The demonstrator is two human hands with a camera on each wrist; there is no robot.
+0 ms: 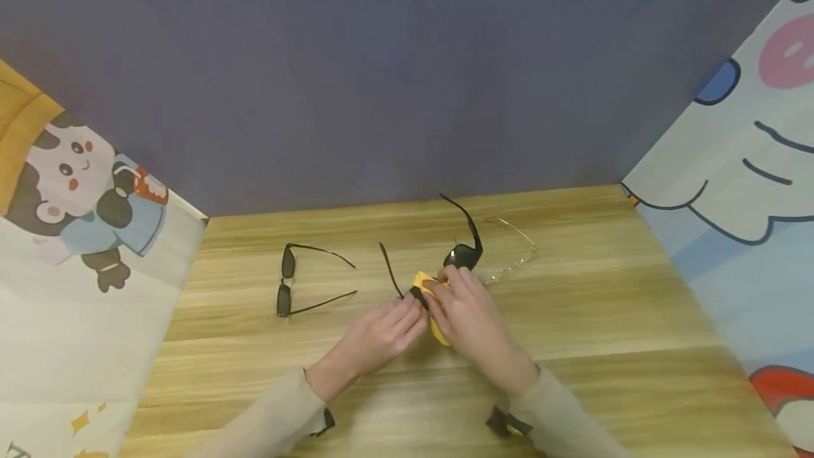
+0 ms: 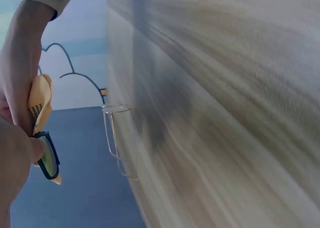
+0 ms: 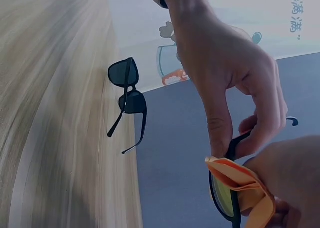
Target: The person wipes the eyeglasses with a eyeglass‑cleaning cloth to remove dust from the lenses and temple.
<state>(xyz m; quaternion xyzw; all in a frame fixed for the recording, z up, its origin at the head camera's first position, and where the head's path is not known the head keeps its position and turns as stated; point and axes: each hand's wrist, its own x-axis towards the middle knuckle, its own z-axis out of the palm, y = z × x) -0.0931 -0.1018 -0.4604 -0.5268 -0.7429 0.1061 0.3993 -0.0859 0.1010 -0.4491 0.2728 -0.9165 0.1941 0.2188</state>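
Observation:
A pair of black-framed sunglasses (image 1: 463, 256) is held above the table between both hands, its temples pointing away from the person. My left hand (image 1: 388, 331) pinches the frame near one hinge, thumb and fingers closing on it in the right wrist view. With my right hand (image 1: 473, 313) I grip a yellow-orange cloth (image 1: 439, 332), folded over a lens (image 3: 223, 194) of these sunglasses. The cloth (image 2: 41, 100) bears small dark print in the left wrist view. Part of the frame is hidden behind the fingers and the cloth.
Another pair of black sunglasses (image 1: 283, 299) lies left on the wooden table (image 1: 242, 380), temples unfolded to the right. Thin metal-framed glasses (image 1: 533, 251) lie just beyond the right hand. A grey-blue panel (image 1: 407, 76) stands behind, with cartoon-printed panels (image 1: 725, 182) at the sides.

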